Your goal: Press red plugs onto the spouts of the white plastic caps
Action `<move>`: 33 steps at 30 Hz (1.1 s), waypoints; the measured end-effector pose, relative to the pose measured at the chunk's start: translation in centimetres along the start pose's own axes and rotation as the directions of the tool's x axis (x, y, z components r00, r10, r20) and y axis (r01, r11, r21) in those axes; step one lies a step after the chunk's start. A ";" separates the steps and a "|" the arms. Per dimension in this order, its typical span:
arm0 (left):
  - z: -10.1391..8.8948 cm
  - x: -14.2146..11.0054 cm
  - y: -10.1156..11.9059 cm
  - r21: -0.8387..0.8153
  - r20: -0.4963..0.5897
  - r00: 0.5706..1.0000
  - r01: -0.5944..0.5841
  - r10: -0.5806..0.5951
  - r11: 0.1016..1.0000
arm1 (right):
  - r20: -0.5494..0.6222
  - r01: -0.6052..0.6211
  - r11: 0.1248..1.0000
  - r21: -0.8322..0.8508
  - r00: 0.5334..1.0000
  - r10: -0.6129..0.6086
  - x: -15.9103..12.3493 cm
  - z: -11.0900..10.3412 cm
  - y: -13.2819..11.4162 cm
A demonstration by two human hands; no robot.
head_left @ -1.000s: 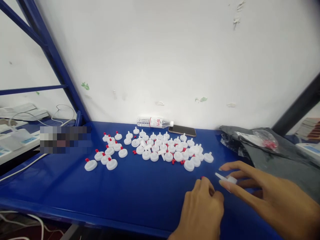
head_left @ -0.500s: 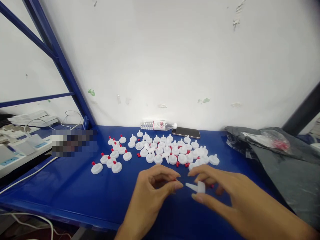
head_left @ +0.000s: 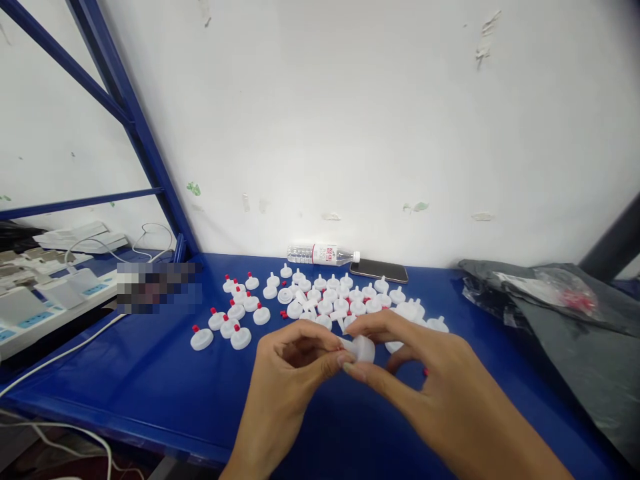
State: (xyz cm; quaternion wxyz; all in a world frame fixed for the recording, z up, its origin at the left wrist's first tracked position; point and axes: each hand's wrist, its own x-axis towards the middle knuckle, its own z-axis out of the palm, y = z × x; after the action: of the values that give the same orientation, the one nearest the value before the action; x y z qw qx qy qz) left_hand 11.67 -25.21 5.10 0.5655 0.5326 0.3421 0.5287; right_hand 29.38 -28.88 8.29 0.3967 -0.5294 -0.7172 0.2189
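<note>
My right hand (head_left: 425, 363) grips a white nozzle cap (head_left: 367, 349) between thumb and fingers, its narrow spout pointing left. My left hand (head_left: 290, 373) pinches a small red tip cap (head_left: 342, 345) at the end of that spout. Only a sliver of red shows between the fingertips, so how far it sits on the spout is hidden. Beyond the hands lie several loose white nozzle caps (head_left: 325, 307) with bare spouts, and small red tip caps (head_left: 283, 314) are scattered among them. To the left stand several white nozzle caps with red tips (head_left: 241, 339).
A clear water bottle (head_left: 325, 255) lies along the wall beside a dark phone (head_left: 379, 270). Dark plastic bags (head_left: 560, 347) cover the right side of the blue table (head_left: 165, 400). White power strips (head_left: 80, 293) and cables are at far left.
My hands have come together. The nozzle cap moved left in my right hand, and its spout now meets the red tip cap in my left fingers. The camera view shifted slightly.
</note>
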 end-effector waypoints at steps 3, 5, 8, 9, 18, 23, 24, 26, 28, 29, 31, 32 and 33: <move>-0.2 0.1 -0.2 -0.014 -0.077 0.997 -0.029 0.027 0.999 | -0.021 -0.008 0.998 0.055 1.000 0.009 0.1 0.3 -0.1; -0.5 0.2 -0.3 -0.002 -0.131 0.990 -0.047 0.047 0.999 | -0.055 -0.005 0.999 0.049 0.998 0.008 0.1 0.4 0.0; -0.8 0.2 -0.3 0.026 -0.132 0.988 -0.080 0.083 0.996 | -0.061 0.016 0.999 0.045 0.998 -0.014 -0.1 0.7 0.1; -0.8 0.2 -0.2 0.029 -0.123 0.988 -0.089 0.092 0.996 | -0.046 0.021 0.998 0.052 0.999 -0.019 -0.1 0.8 0.1; -0.7 0.2 -0.1 -0.079 -0.205 0.978 -0.050 0.033 0.996 | -0.014 -0.047 0.954 0.295 0.998 0.054 0.5 1.7 -1.0; -1.0 -0.3 0.2 0.169 -0.259 0.949 -0.137 0.178 0.976 | 0.029 -0.089 0.926 0.367 0.996 0.085 0.8 2.3 -1.4; -1.4 -0.3 0.2 0.277 -0.274 0.934 -0.153 0.230 0.949 | 0.020 -0.099 0.941 0.324 0.995 0.098 0.9 2.2 -1.1; -2.5 -0.1 0.1 0.512 -0.270 0.908 -0.146 0.319 0.847 | -0.052 -0.125 0.978 0.167 0.989 0.136 0.9 1.6 -0.1; -4.1 0.1 -0.5 0.698 -0.226 0.912 -0.093 0.341 0.710 | -0.165 -0.199 0.979 -0.039 0.968 0.191 1.0 0.4 1.5; -4.9 0.3 -0.9 0.750 -0.208 0.925 -0.058 0.319 0.659 | -0.206 -0.257 0.957 -0.131 0.952 0.228 0.9 -0.4 2.4; -6.6 0.4 -1.6 0.811 -0.189 0.948 0.004 0.256 0.584 | -0.218 -0.391 0.873 -0.292 0.916 0.337 0.8 -1.9 4.3; -7.2 0.4 -1.8 0.836 -0.188 0.951 0.022 0.248 0.549 | -0.217 -0.417 0.842 -0.343 0.907 0.361 0.8 -2.5 5.2; -7.8 0.3 -2.0 0.858 -0.190 0.950 0.039 0.246 0.513 | -0.209 -0.422 0.824 -0.378 0.906 0.368 0.7 -3.0 5.9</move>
State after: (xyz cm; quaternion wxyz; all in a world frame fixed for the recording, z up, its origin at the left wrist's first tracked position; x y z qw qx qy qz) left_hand 4.78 -22.76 1.72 0.1422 0.6773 0.6024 0.3976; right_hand 35.16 -26.51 5.92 0.2661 -0.7513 -0.5948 0.1051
